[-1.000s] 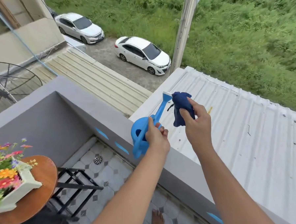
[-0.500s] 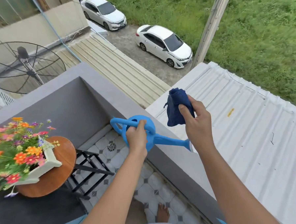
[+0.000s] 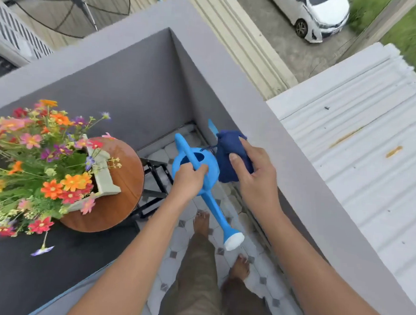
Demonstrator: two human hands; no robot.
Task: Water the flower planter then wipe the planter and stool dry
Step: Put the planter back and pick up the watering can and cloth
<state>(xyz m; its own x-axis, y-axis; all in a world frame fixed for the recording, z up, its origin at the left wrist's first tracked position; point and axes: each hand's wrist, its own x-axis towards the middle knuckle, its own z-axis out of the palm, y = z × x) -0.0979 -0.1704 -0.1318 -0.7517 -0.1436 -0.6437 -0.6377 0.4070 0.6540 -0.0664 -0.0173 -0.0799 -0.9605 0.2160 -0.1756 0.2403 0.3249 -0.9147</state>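
Note:
My left hand (image 3: 190,180) grips the handle of a blue watering can (image 3: 207,179), whose spout with a white rose points down towards my feet. My right hand (image 3: 254,176) holds a bunched dark blue cloth (image 3: 229,153) just right of the can. At the left, a white planter (image 3: 104,178) full of colourful flowers (image 3: 40,158) sits on a round wooden stool (image 3: 126,177) with black legs. The stool top looks shiny. Both hands are to the right of the stool, over the tiled floor.
A grey balcony wall (image 3: 264,112) runs along the right and back. The tiled floor (image 3: 181,237) below shows my bare feet. A dark mat (image 3: 27,268) lies at the lower left. Beyond the wall are a corrugated roof (image 3: 371,154), a parked white car (image 3: 315,13) and a satellite dish (image 3: 73,3).
The view has swung down and left towards the stool. My left hand has brought the can in from the wall's top and turned it, so the spout points down. The cloth came along.

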